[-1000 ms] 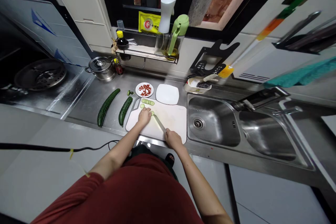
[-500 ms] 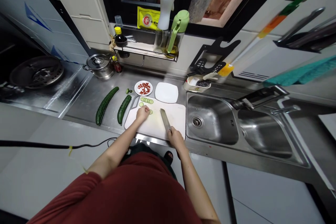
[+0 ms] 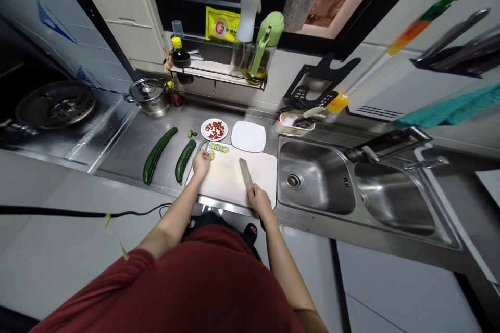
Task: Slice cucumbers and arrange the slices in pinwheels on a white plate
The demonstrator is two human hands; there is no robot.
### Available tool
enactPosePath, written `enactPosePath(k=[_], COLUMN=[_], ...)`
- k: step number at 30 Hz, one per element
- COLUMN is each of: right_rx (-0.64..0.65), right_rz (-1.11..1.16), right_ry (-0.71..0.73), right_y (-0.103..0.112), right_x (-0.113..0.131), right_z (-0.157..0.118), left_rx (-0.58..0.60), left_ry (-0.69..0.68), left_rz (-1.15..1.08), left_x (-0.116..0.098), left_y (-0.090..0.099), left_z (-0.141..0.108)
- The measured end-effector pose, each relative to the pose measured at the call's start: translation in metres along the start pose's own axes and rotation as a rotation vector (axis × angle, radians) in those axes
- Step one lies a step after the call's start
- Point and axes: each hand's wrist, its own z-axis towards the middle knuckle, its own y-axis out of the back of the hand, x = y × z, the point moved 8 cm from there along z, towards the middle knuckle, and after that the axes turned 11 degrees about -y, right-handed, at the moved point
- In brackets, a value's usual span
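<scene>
My right hand (image 3: 259,200) is wrapped round the handle of a knife (image 3: 246,173), its blade over the white cutting board (image 3: 228,187). At the board's upper left, my left hand (image 3: 201,162) has its fingers pressed together at a pale green cucumber slice (image 3: 211,155). A row of overlapping cucumber slices (image 3: 219,148) lies along the board's top edge. Left of the board are a shorter cucumber (image 3: 185,162) and a longer cucumber (image 3: 159,156), both dark green. Small cucumber ends (image 3: 190,134) lie above the shorter one.
Behind the board are a plate of red pieces (image 3: 214,129) and a white square plate (image 3: 248,137). A double sink (image 3: 315,177) is on the right. A lidded pot (image 3: 148,97) stands at the back left, below a shelf (image 3: 219,74) with bottles.
My left hand has moved left and slightly up across the board, and the single slice that was at its fingertips is now beside the row. My right hand and the knife have barely moved.
</scene>
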Motion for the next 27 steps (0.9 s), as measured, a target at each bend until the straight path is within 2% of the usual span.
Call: enactPosePath(k=[6,13,20,27], right_rx=[-0.010,-0.007,0.000,0.005], right_rz=[0.005,0.019,0.049,0.056], right_ry=[0.018,0.011,-0.009,-0.016], right_y=[-0.003,-0.004,-0.004,-0.005], right_x=[-0.002,-0.003,-0.004,-0.004], right_z=[0.005,0.008,0.009,0.011], left_rx=[0.030,0.043,-0.001,-0.055], left_ry=[-0.048,-0.096,-0.111,-0.168], left_rz=[0.085,0.151,0.210,0.163], left_x=[-0.003,-0.001,-0.002,-0.028], left_y=[0.004,0.000,0.002,0.002], left_z=[0.001,0.003,0.003,-0.005])
